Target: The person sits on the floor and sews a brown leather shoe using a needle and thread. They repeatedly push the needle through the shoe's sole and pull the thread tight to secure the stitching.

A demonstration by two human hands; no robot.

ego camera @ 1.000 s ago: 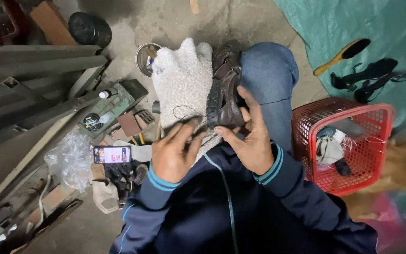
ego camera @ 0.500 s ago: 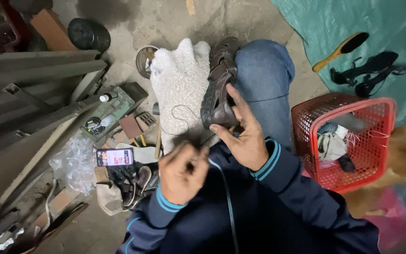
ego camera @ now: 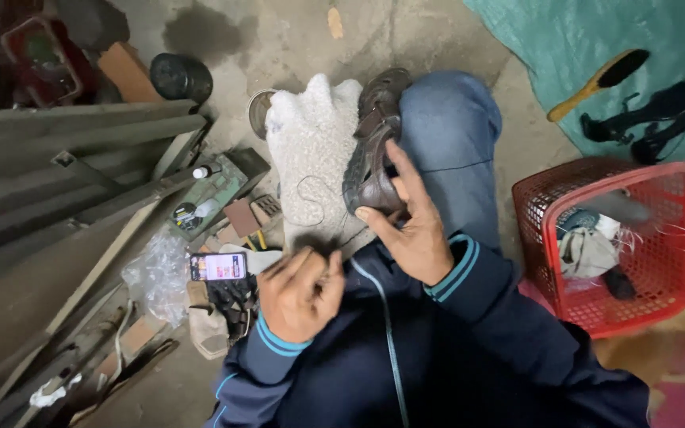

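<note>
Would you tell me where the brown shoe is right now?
In the head view, the brown shoe lies centre frame on the person's lap, gripped by the right hand, between the white woolly cloth and the blue-jeaned knee.

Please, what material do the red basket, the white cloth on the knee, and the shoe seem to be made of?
Red basket: likely moulded plastic, judging by its open lattice walls and even colour. White cloth: looks like a woolly or terry textile, with a nubbly matte surface. Shoe, steadied by the right hand: probably worn dark brown leather or an imitation, with a dull sheen.
</note>
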